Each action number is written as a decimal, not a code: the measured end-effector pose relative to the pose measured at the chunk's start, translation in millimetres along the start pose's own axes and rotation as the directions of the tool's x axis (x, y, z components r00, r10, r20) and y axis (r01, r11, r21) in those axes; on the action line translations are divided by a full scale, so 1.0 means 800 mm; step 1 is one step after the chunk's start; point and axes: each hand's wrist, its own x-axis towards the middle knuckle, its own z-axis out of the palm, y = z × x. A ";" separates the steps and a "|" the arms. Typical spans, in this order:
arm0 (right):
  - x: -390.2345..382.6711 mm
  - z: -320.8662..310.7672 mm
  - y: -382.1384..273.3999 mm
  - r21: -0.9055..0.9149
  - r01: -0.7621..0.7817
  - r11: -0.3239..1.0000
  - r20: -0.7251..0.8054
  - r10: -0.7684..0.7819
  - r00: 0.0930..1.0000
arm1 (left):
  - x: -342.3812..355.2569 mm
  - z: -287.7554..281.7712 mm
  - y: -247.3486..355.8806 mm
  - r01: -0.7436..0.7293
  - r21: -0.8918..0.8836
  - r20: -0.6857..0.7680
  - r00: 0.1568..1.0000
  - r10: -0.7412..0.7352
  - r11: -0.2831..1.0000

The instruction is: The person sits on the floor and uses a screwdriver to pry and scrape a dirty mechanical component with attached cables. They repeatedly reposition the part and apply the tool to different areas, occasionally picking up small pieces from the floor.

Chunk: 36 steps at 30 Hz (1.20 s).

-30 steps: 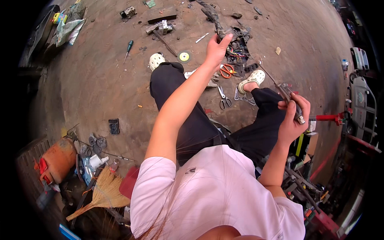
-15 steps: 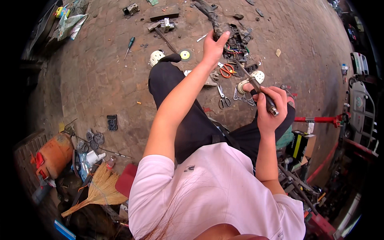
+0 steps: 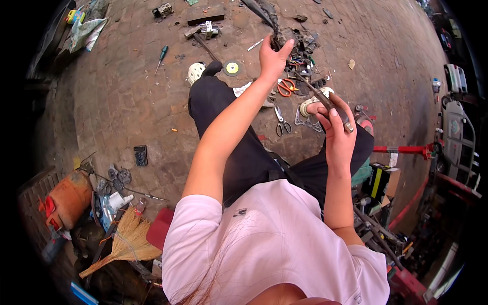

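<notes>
My left hand (image 3: 273, 60) is closed around a dark, taped wire harness (image 3: 265, 12) that runs up and away from it. Just right of that hand lies a cluster of black connectors and coloured wires (image 3: 305, 57) on the brick ground. A long screwdriver (image 3: 322, 96) with a dark, metal-capped handle is in my right hand (image 3: 337, 122), held between thumb and fingers. Its tip points up-left toward the cluster; whether it touches anything is unclear. Orange-handled scissors (image 3: 286, 88) and dark-handled scissors (image 3: 281, 122) lie between my feet.
Left of centre lie a hammer (image 3: 202, 43), a teal screwdriver (image 3: 161, 57) and a round disc (image 3: 232, 68). An orange gas cylinder (image 3: 71, 198) and a straw broom (image 3: 127, 239) are at lower left. A red metal arm (image 3: 406, 150) and a box (image 3: 381, 180) stand right.
The right hand's fingers have loosened and spread along the screwdriver, whose handle end has dropped slightly lower. My left hand stays on the harness. The view has shifted a little.
</notes>
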 end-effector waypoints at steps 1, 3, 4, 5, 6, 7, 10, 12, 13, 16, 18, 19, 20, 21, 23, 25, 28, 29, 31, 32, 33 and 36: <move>0.002 -0.003 -0.001 0.198 -0.072 0.978 0.057 0.062 0.996 | 0.001 -0.001 -0.002 -0.027 0.015 -0.020 0.999 0.027 1.000; 0.005 -0.009 -0.003 0.473 -0.218 0.854 0.115 0.186 0.976 | 0.004 -0.002 -0.007 -0.095 0.076 -0.042 0.994 0.098 0.993; 0.007 -0.011 -0.002 0.559 -0.278 0.781 0.113 0.260 0.959 | 0.005 -0.003 -0.009 -0.127 0.106 -0.050 0.990 0.133 0.986; 0.009 -0.013 0.000 0.638 -0.328 0.696 0.118 0.333 0.936 | 0.005 -0.004 -0.010 -0.137 0.145 -0.059 0.987 0.147 0.980; 0.011 -0.017 0.003 0.711 -0.365 0.600 0.129 0.400 0.908 | 0.006 -0.004 -0.010 -0.148 0.183 -0.064 0.985 0.162 0.972; 0.014 -0.023 0.013 0.723 -0.363 0.588 0.089 0.441 0.893 | 0.007 -0.005 -0.009 -0.158 0.220 -0.069 0.982 0.177 0.963; 0.016 -0.027 0.008 0.852 -0.517 0.081 0.396 0.547 0.738 | 0.009 -0.007 -0.006 -0.161 0.222 -0.047 0.983 0.175 0.962; 0.011 -0.027 0.007 0.814 -0.547 0.196 0.353 0.580 0.734 | 0.010 -0.009 -0.001 -0.144 0.185 -0.019 0.989 0.150 0.972; 0.010 -0.034 0.015 0.781 -0.577 0.239 0.378 0.556 0.741 | 0.011 -0.009 0.000 -0.135 0.167 -0.004 0.990 0.138 0.977; 0.009 -0.023 0.013 0.566 -0.610 0.555 0.234 0.601 0.764 | 0.013 -0.011 0.004 -0.147 0.132 -0.006 0.989 0.149 0.980; 0.009 -0.020 0.017 0.266 -0.560 0.785 0.169 0.534 0.829 | 0.016 -0.011 0.008 -0.170 0.135 0.003 0.985 0.171 0.976; 0.007 -0.011 0.014 0.132 -0.498 0.857 0.109 0.487 0.866 | 0.017 -0.010 0.010 -0.179 0.135 0.008 0.984 0.180 0.975; 0.006 -0.009 0.017 -0.098 -0.381 0.919 0.095 0.390 0.916 | 0.018 -0.012 0.011 -0.172 0.146 0.012 0.985 0.172 0.974; 0.007 -0.008 0.023 -0.324 -0.239 0.915 0.109 0.287 0.952 | 0.020 -0.015 0.011 -0.164 0.156 0.014 0.986 0.164 0.974; 0.010 -0.015 0.049 -0.641 0.265 0.720 0.251 -0.129 0.959 | 0.020 -0.015 0.014 -0.182 0.197 0.010 0.983 0.183 0.964; 0.010 -0.008 0.032 -0.842 0.461 0.279 0.431 -0.165 0.887 | 0.017 -0.012 0.021 -0.230 0.265 -0.002 0.971 0.239 0.936; 0.017 -0.003 0.021 -0.866 0.478 0.144 0.459 -0.150 0.876 | 0.017 -0.015 0.005 -0.327 0.452 0.029 0.935 0.353 0.830; 0.021 -0.004 0.022 -0.862 0.407 0.302 0.378 -0.150 0.913 | 0.017 -0.015 0.000 -0.326 0.443 -0.003 0.931 0.365 0.835; 0.031 -0.008 0.014 -0.582 -0.009 0.813 0.167 0.130 0.977 | 0.013 -0.011 0.006 -0.325 0.421 -0.055 0.923 0.382 0.847; 0.039 -0.013 0.007 -0.186 -0.380 0.906 0.167 0.410 0.896 | 0.025 -0.019 -0.012 -0.233 0.332 -0.071 0.960 0.271 0.914; 0.048 -0.032 0.017 0.177 -0.634 0.752 0.276 0.581 0.766 | 0.027 -0.017 -0.010 -0.237 0.245 -0.061 0.964 0.259 0.940; 0.060 -0.054 0.041 0.475 -0.802 0.361 0.464 0.672 0.577 | 0.024 -0.010 0.019 -0.259 0.151 -0.081 0.959 0.273 0.954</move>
